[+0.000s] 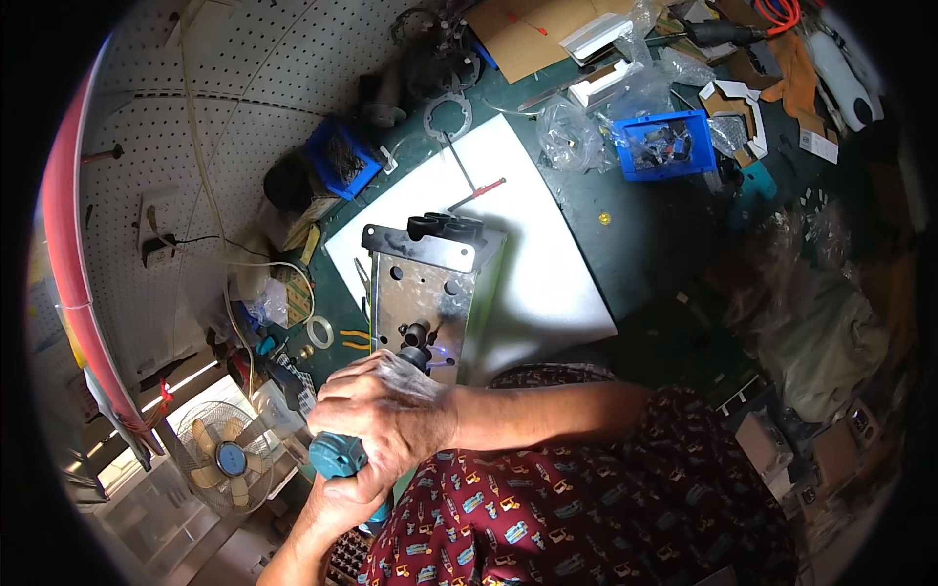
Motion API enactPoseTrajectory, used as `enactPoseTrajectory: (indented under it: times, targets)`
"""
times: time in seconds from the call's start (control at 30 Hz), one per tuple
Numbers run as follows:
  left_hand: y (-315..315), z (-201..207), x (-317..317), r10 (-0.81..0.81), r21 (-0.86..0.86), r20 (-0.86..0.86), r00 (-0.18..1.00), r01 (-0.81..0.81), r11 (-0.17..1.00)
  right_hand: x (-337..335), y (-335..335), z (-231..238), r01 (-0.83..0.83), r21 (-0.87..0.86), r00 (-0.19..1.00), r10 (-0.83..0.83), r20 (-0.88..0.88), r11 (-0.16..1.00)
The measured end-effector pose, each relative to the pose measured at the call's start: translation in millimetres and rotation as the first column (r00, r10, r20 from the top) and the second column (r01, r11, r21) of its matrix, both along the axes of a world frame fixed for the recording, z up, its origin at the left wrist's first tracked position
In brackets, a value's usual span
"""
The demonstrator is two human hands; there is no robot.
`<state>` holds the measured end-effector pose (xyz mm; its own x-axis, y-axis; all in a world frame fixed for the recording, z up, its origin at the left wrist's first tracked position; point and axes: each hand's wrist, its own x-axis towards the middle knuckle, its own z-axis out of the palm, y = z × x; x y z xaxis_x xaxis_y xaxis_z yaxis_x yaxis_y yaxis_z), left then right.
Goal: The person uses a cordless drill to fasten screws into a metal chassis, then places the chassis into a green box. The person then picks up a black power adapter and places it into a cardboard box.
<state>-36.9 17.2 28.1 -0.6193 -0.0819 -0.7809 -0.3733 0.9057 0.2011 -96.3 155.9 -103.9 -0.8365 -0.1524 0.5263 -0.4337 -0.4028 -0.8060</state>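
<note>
Both my hands are on a teal power drill (337,455), whose black chuck end points at a metal housing (415,298). My right hand (386,405) wraps over the top of the drill, its forearm reaching across from the right. Lower down, my left hand (342,498) is closed around the grip, which is partly hidden. The housing has round holes, a black end bracket (420,249) and black round fittings (445,227). A small bluish light shines on it beside the chuck; the drill's tip cannot be made out clearly.
Under the housing lies a white board (557,283), with a red-handled tool (479,192) on it. Blue bins (666,176) of small parts, plastic bags (572,137) and cartons fill the far side. A tape roll (319,332) is at left, above a fan (230,457).
</note>
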Motion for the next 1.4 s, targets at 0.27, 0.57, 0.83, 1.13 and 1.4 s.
enactPoseTrajectory:
  times: [0.27, 0.57, 0.83, 1.13, 1.4]
  targets:
    - [8, 4, -16, 0.023, 0.266, -0.050, 0.999, -0.009, 0.964, 6, 2, -8, 0.055, -0.002, 0.995, -0.055, -0.087, 0.998]
    - [-16, -1, -5, 0.171, 0.356, -0.063, 0.983, -0.138, 0.924, -66, 80, -42, 0.579, 0.380, 0.810, -0.563, -0.166, 0.721]
    - [-54, -9, 37, 0.301, 0.407, -0.122, 0.946, -0.229, 0.884, -66, 75, -86, 0.117, 0.553, 0.905, -0.318, 0.283, 0.825]
    - [-34, -30, 39, 0.278, 0.428, -0.119, 0.953, -0.203, 0.881, -69, 76, -91, 0.146, 0.565, 0.920, -0.322, 0.224, 0.812]
    - [-26, -34, 32, 0.250, 0.411, -0.140, 0.958, -0.173, 0.895, -66, 79, -89, 0.113, 0.605, 0.914, -0.322, 0.248, 0.788]
